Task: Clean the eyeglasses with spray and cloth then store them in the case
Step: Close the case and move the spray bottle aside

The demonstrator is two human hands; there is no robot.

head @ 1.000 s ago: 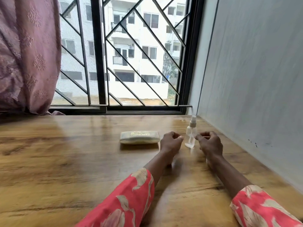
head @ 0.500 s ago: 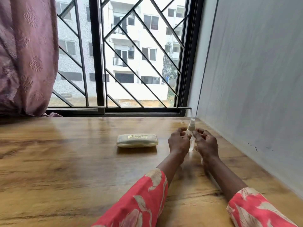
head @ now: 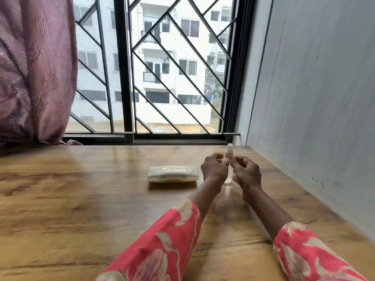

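A small clear spray bottle (head: pixel 228 152) with a white cap stands upright on the wooden table (head: pixel 81 199), near the right wall. My left hand (head: pixel 214 169) and my right hand (head: pixel 246 173) close on it from either side, fingers curled, fingertips pinching its body just under the cap. Both hands hide the middle of the bottle. A closed beige eyeglass case (head: pixel 173 175) with gold lettering lies flat to the left of my left hand, apart from it. No eyeglasses or cloth are visible.
A grey wall (head: pixel 314 98) runs along the table's right edge. A barred window (head: pixel 172 78) closes off the far edge. A mauve curtain (head: pixel 34 67) hangs at the back left.
Both hands moved in from either side of the bottle and now touch it. The view shifted slightly; the case and bottle stayed in place.
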